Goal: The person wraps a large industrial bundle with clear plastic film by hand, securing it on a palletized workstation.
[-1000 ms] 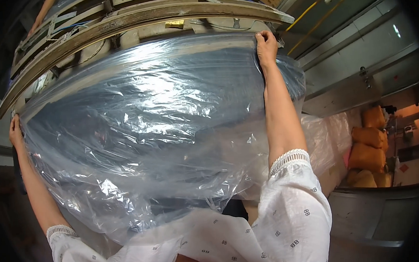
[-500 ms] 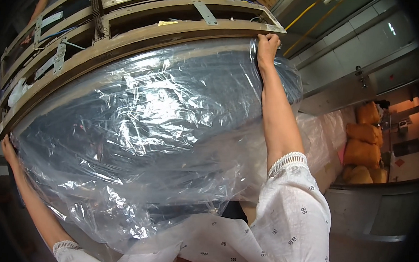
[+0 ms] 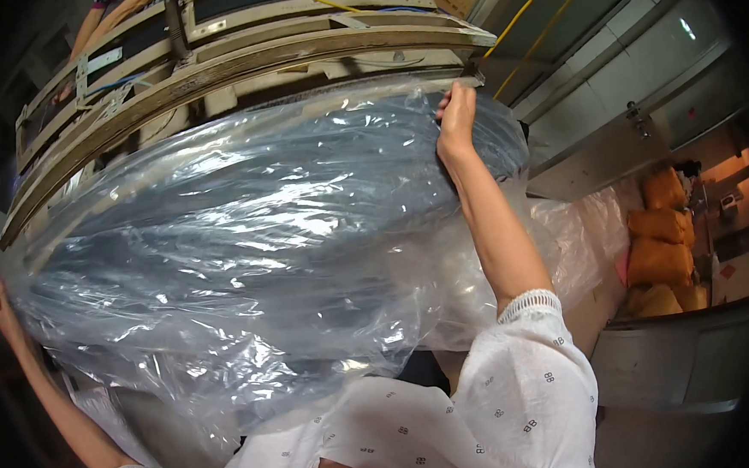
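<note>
A large sheet of clear plastic film (image 3: 305, 212) lies wrinkled over a dark, bulky piece below a wooden frame (image 3: 235, 58). My right hand (image 3: 458, 117) is at the film's far right corner, by the end of the frame, its fingers curled in on the film. Out at the far left, my left hand (image 3: 1, 301) closes on the film's left edge, just below the frame's left end. Between my hands the film is drawn into long creases. Its near part hangs in loose folds against my white top.
Metal brackets and a spring sit on the frame, and another person's arm (image 3: 117, 14) reaches in behind it. Yellow cables (image 3: 512, 28) hang at the upper right. Orange bundles (image 3: 662, 238) are stacked at the right, past more crumpled film (image 3: 584, 230).
Both hands have come away from the frame's near rail, towards me, the left one also outwards. The film is tauter, and a gap now shows beneath the rail.
</note>
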`<act>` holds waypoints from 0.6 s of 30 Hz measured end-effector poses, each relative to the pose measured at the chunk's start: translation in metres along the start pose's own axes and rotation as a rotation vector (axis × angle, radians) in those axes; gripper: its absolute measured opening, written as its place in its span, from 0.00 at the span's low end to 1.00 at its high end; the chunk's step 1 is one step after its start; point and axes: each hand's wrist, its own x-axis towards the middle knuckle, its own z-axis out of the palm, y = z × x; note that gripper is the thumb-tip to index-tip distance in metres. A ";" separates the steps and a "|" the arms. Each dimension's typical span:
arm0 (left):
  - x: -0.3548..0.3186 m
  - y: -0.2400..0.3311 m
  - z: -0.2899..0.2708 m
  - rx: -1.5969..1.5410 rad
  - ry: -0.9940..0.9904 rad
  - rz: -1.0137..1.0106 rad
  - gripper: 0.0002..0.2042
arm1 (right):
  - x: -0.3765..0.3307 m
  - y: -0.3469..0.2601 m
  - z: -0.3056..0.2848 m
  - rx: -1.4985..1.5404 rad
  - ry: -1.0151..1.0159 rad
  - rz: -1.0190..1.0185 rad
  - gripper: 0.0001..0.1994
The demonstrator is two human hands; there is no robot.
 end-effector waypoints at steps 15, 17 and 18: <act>-0.169 0.038 -0.224 0.670 0.033 0.027 0.11 | -0.099 -0.114 -0.050 0.313 -0.846 0.151 0.11; -0.192 0.097 -0.129 1.577 -0.228 0.056 0.09 | -0.100 -0.119 -0.068 0.118 -0.784 0.013 0.12; -0.204 0.124 -0.097 1.448 -0.279 0.243 0.11 | -0.101 -0.123 -0.072 0.141 -0.793 0.017 0.12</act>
